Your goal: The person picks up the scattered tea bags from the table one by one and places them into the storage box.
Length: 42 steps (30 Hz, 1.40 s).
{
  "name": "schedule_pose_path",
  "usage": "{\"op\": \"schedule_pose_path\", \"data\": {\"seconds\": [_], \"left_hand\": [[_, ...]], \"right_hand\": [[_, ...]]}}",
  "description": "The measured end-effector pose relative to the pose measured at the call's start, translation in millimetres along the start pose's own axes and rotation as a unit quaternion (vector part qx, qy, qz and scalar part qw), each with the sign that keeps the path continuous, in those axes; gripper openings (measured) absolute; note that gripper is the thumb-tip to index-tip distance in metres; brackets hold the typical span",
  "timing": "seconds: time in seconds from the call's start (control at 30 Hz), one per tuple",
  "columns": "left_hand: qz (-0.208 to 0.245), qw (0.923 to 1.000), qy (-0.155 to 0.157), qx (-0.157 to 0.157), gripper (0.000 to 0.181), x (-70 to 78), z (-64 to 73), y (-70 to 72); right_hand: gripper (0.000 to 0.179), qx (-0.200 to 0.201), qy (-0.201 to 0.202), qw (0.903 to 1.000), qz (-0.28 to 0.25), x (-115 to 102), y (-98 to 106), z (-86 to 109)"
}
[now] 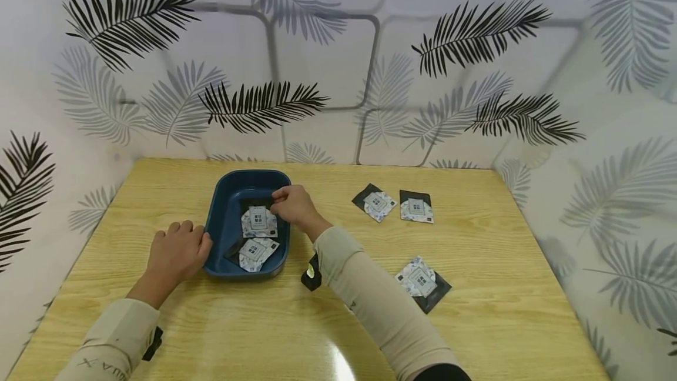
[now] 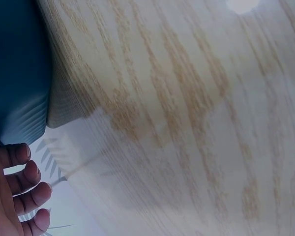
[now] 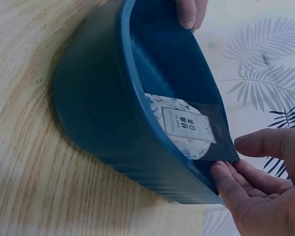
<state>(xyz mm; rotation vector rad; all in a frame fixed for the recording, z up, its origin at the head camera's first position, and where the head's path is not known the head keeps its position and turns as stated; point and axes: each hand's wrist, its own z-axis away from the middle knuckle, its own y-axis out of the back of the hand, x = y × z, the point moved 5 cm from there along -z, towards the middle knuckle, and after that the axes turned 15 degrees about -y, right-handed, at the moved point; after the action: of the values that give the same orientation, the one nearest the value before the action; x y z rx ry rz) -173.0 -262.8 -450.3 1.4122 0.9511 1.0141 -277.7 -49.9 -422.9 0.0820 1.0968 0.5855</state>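
Note:
A blue plastic basin stands left of the table's middle. My left hand grips its left rim; in the right wrist view the left thumb lies over the rim. My right hand is at the basin's far right corner. Its thumb and fingers pinch the dark edge of a tea sachet, which has a white floral label. In the head view this upper tea sachet lies inside the basin. Another tea sachet lies nearer the basin's front.
Two tea sachets, one tilted and one straighter, lie on the wooden table at the back right. A third loose sachet lies beyond my right sleeve. A leaf-patterned wall borders the table's back.

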Motion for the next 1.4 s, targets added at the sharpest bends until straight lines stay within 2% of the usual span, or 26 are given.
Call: {"op": "schedule_pose_path", "data": {"seconds": [0.4, 0.77, 1.1, 1.27, 1.4], "left_hand": [[-0.005, 1.0000, -0.002, -0.005, 0.042, 1.9, -1.0, 0.5], [-0.003, 1.0000, 0.003, -0.009, 0.042, 0.6, -0.8, 1.7], [0.000, 0.9999, -0.001, -0.015, 0.041, 2.3, -2.4, 0.8], [0.004, 0.9999, 0.000, -0.012, 0.041, 2.0, -0.8, 0.1], [0.007, 1.0000, -0.002, -0.006, 0.042, 0.4, -0.9, -0.8]], "right_hand": [[0.030, 0.001, 0.007, 0.9997, -0.024, 2.5, 15.4, 3.4], [0.029, 0.025, 0.012, 0.9993, -0.024, 9.6, 30.1, -2.2], [0.024, 0.028, -0.002, 0.9970, -0.073, 30.7, 62.0, -7.6], [0.025, 0.030, -0.012, 0.9971, -0.069, 42.7, 78.5, -10.4], [0.026, 0.042, -0.012, 0.9981, -0.043, 49.9, 92.7, -11.1]]}}
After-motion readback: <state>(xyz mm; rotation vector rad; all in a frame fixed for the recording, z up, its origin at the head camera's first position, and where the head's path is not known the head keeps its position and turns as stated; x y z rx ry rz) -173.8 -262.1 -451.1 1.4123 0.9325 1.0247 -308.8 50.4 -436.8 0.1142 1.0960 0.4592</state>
